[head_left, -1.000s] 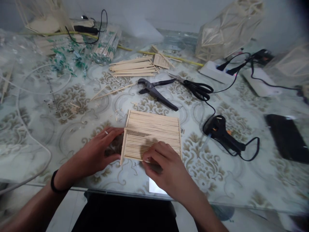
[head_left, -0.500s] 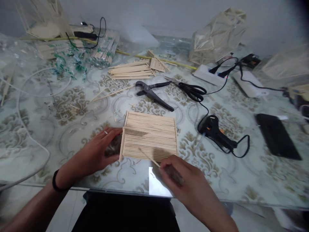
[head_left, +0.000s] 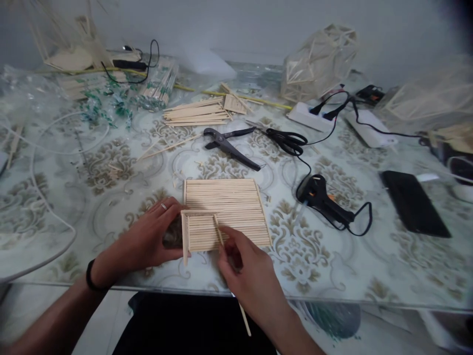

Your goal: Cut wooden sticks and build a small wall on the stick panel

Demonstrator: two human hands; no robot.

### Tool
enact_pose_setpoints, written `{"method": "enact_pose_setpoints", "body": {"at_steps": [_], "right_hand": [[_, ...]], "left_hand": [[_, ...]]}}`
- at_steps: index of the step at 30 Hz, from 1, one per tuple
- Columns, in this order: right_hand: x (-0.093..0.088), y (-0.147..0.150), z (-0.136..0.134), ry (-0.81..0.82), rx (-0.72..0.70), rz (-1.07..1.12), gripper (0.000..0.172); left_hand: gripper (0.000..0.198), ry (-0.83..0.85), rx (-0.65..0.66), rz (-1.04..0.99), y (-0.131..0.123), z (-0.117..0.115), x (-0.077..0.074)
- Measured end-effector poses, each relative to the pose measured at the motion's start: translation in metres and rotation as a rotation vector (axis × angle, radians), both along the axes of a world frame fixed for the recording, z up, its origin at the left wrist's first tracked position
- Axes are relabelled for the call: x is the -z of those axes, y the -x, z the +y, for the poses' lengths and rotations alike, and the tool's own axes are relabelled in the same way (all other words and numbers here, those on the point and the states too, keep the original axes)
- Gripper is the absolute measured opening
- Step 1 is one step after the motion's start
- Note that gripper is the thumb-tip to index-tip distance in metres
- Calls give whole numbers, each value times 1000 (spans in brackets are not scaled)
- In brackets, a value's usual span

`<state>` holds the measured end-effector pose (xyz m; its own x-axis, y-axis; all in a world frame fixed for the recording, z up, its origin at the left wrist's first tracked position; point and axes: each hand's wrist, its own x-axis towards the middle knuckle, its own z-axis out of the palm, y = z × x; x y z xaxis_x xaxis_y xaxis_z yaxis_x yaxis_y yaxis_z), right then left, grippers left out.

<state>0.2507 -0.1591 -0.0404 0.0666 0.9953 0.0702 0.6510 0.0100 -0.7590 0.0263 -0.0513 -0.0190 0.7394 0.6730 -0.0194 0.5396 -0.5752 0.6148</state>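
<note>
A flat panel of wooden sticks (head_left: 232, 195) laid side by side rests on the table in front of me. A narrow wall of sticks (head_left: 199, 213) rises across it from its left edge, seen almost edge-on. My left hand (head_left: 142, 241) grips the panel's left side, thumb near the front corner and fingers toward the small wall. Pinched in my right hand (head_left: 254, 281) is a thin wooden stick (head_left: 244, 318). Its far tip reaches over the panel to the small wall; whether they touch I cannot tell. The stick's near end pokes out below my hand.
Behind the panel lie black-handled cutters (head_left: 232, 148), scissors (head_left: 284, 140) and a pile of loose sticks (head_left: 197, 112). To the right are a corded glue gun (head_left: 325, 202), a black phone (head_left: 416, 203) and a power strip (head_left: 310, 117). A white cable (head_left: 35, 182) curves along the left.
My right hand has moved left over the panel, bringing the stick's tip up to the small wall. The panel has turned slightly, with my left hand still at its left side.
</note>
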Motion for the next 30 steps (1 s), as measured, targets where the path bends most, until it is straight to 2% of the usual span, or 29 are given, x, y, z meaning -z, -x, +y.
{"method": "enact_pose_setpoints", "body": {"at_steps": [8,10,12,15,17,19,21,22,24,25,27,30], "right_hand": [[5,8,-4,-35,0,-56,32],[5,10,-5,-38,2,-54,31],[5,11,-5,-37,2,-64,28],[6,10,-4,-30,-2,-83,24],[6,10,-4,-31,-16,-90,25],[6,10,-3,-40,-29,-99,27],[4,11,-3,-46,-38,-110,27],[3,11,-3,-48,-38,-112,27],[2,11,-3,-51,-42,-105,26],[1,11,-4,-52,-43,-98,27],[1,10,-4,-52,-43,-85,29],[2,10,-5,-49,-42,-76,32]], "left_hand": [[54,3,20,-36,0,1,6],[58,2,23,-48,1,2,4],[62,40,66,-59,5,6,-5],[59,177,190,-48,10,21,-25],[51,236,172,-37,8,34,-36],[42,268,160,-187,0,47,-38],[39,489,134,-306,-13,57,-34],[39,616,171,-359,-19,60,-31],[45,789,199,-353,-30,62,-25],[51,814,195,-306,-34,61,-24],[60,780,153,-208,-37,57,-25],[62,679,117,-160,-37,52,-31]]}}
